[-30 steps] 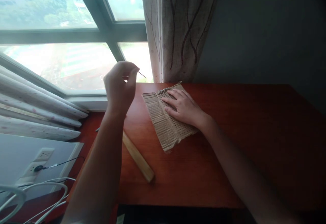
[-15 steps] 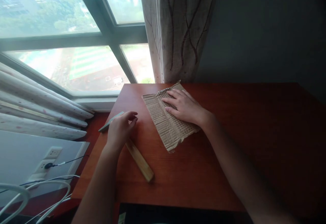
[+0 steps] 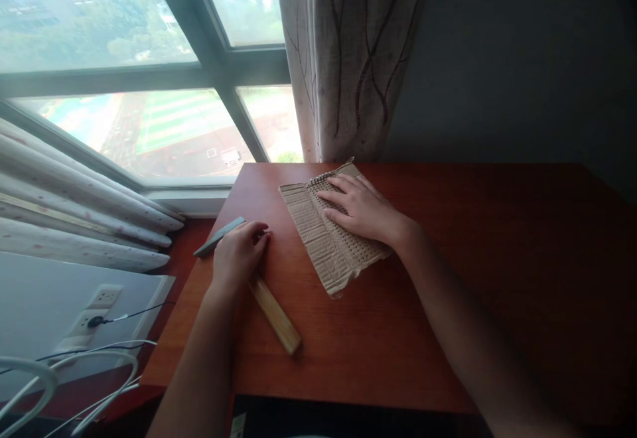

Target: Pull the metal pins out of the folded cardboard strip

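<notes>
My right hand lies flat with its fingers spread on a tan woven strip with small holes. Under and beside that strip is a torn, ribbed piece of cardboard. To the left, my left hand is closed, thumb and fingertips drawn together; anything between them is too small to make out. Close by it are a grey, tapered bar and a wooden bar, laid out like a hammer's head and handle. My left hand hides where they would meet.
The reddish-brown desk ends at a window and a patterned curtain. Lower left, a plug sits in a wall socket, with white cables near the desk's edge.
My left hand has shifted very slightly to the right, its fingertips still together. My right hand and the cardboard stay nearly where they were.
</notes>
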The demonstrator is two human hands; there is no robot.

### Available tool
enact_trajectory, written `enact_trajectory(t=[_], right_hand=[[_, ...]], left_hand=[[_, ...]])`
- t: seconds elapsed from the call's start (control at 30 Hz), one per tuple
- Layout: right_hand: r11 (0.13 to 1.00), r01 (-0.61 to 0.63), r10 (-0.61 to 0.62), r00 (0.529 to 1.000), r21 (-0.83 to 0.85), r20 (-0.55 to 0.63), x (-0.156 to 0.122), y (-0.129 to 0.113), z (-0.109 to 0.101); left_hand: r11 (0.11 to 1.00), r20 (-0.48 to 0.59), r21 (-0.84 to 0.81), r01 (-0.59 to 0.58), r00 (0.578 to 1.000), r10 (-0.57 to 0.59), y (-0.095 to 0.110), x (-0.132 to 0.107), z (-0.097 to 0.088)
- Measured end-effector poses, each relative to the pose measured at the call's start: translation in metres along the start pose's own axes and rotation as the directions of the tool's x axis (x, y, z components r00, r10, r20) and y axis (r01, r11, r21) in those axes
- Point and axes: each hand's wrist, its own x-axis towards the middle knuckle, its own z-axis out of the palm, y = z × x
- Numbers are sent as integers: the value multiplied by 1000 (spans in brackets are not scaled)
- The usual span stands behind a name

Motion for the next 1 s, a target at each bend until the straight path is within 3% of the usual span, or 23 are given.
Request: enact_trajectory(t=[0.23, 0.33, 0.47, 0.57, 0.7, 0.83, 0.9, 1.0], right_hand=[[1000, 5, -5, 1000, 10, 5, 1, 1, 0], [1000, 8, -8, 1000, 6, 0, 0, 1, 0], [1000, 11, -11, 1000, 0, -3, 0, 1, 1], [1000, 15, -15, 1000, -8, -7, -1, 1, 1], [999, 33, -34, 999, -18, -18, 0, 0, 0], [999, 40, -40, 999, -24, -16, 0, 0, 0], [999, 36, -36, 999, -20, -24, 0, 0, 0], [1000, 21, -21, 1000, -8, -19, -1, 0, 1]], left_hand=[[999, -6, -36, -3, 1000, 3, -3, 0, 0], [990, -97, -140, -17, 995, 4, -1, 5, -3], [950, -280, -294, -104, 960, 18, 26, 22, -19], [921, -350, -294, -257, 925, 146, 60, 42, -31], [924, -198, -164, -344, 930, 311, 92, 71, -25], [958, -87, 3, -286, 955, 285, 102, 91, -9], [962, -96, -3, -274, 957, 273, 104, 96, -11], [963, -252, -73, -261, 939, 235, 108, 98, -32]])
